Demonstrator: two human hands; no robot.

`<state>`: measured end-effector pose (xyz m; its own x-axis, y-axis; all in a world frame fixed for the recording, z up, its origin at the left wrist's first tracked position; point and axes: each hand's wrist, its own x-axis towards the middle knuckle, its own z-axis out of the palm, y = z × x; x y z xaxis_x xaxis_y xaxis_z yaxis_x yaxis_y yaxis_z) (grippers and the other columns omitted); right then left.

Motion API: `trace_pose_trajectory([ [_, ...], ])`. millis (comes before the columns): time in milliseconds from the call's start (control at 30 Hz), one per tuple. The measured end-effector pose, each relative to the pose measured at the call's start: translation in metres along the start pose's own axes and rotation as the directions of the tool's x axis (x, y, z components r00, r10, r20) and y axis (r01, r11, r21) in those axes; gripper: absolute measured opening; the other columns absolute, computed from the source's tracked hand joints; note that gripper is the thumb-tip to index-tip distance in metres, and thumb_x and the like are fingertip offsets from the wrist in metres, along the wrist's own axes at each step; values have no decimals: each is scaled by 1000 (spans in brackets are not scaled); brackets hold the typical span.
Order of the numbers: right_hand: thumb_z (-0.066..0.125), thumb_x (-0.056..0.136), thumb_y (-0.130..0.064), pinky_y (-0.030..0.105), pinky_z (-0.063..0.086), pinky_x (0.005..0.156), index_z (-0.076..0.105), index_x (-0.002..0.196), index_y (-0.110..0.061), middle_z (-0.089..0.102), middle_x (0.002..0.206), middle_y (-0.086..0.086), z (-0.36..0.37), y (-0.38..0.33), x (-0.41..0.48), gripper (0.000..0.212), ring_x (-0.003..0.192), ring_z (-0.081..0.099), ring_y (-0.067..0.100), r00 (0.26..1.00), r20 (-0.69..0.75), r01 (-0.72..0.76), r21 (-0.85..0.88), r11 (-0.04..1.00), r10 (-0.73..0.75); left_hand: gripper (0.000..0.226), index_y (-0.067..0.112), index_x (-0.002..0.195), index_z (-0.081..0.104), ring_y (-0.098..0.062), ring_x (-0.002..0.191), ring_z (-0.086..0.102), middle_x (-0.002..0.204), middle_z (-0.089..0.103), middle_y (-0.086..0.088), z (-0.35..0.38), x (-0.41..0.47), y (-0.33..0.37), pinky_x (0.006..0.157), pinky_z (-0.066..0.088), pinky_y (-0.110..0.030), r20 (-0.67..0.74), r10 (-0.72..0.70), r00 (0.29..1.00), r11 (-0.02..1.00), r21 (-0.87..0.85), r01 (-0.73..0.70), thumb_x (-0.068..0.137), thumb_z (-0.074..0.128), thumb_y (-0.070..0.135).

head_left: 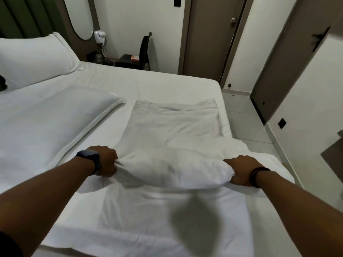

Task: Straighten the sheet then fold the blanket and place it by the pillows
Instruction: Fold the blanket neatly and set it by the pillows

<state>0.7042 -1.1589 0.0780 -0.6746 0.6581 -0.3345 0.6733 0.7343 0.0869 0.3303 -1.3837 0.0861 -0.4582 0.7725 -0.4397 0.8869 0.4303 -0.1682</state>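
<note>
A white blanket (172, 130) lies as a long strip across the right half of the bed, over the white sheet (148, 82). Its near part is raised in a thick fold between my hands. My left hand (106, 159) grips the left end of that fold, and a dark watch sits on that wrist. My right hand (241, 168) grips the right end, with a dark band on the wrist. Two white pillows lie at the left: one flat (55, 115) beside the blanket, one larger (35, 56) against the headboard.
The bed's right edge (225, 115) drops to a light tiled floor (245, 123). A black chair (143, 52) with an orange box stands beyond the bed's far side. A wall-mounted hair dryer (99, 35) and two brown doors are behind.
</note>
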Motion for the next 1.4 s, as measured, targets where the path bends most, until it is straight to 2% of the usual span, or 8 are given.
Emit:
trace_pose_trajectory([
  [300,66,74,-45,35,46,87,60,119,-30,65,120,10,-189,49,210,48,108,59,33,964,-234,-140,-40,989,127,18,6,54,66,-27,62,60,61,65,-10,-194,172,-68,51,46,-25,-156,-62,986,952,-305,11,44,66,21],
  [367,55,78,-43,44,44,93,61,121,-27,64,122,14,-222,60,260,46,109,58,37,858,-488,-177,9,984,158,14,6,65,68,-33,71,60,80,68,-21,-234,219,-85,60,46,-29,-328,-181,927,913,-407,34,63,72,19],
  [467,50,83,-29,55,33,102,57,125,-21,53,133,16,-222,62,329,43,123,44,38,622,-726,-258,165,952,294,46,16,121,60,-44,112,51,129,54,-22,-256,292,-97,91,43,-49,-583,-384,716,914,-349,206,83,58,41],
  [600,57,84,-36,55,22,111,46,135,-26,31,152,9,-145,43,407,54,141,22,28,821,-467,-232,254,939,329,77,32,149,21,-33,141,21,158,14,-10,-195,377,-51,113,19,-53,-503,-156,850,981,-182,73,83,50,59],
  [767,42,72,-80,59,29,106,39,136,-29,43,142,8,-12,33,460,81,132,37,30,960,-19,-263,274,925,278,122,37,147,-11,-27,146,0,160,-7,1,-72,451,18,114,3,-55,-196,25,980,996,-75,-40,51,32,98],
  [1000,42,66,-79,46,36,81,56,92,-12,60,92,10,141,11,440,74,96,55,29,884,-422,-196,54,979,201,134,47,142,-18,-22,146,-6,160,-5,7,35,495,30,112,-11,-52,-394,42,918,991,-103,-90,30,27,106],
  [1167,38,56,-89,38,32,64,51,84,-13,56,76,11,122,22,455,82,71,53,30,902,-419,-141,-52,989,107,135,47,141,-19,-23,146,-2,160,-2,6,29,500,27,112,-9,-52,-411,35,911,988,-121,-92,29,28,106],
  [1400,52,35,-90,49,44,80,30,131,-14,45,128,21,72,5,474,124,112,45,39,910,-411,36,-47,998,-52,158,38,146,-12,-29,143,11,159,12,-2,32,476,29,111,6,-56,-405,101,909,990,-53,-133,11,41,102],
])
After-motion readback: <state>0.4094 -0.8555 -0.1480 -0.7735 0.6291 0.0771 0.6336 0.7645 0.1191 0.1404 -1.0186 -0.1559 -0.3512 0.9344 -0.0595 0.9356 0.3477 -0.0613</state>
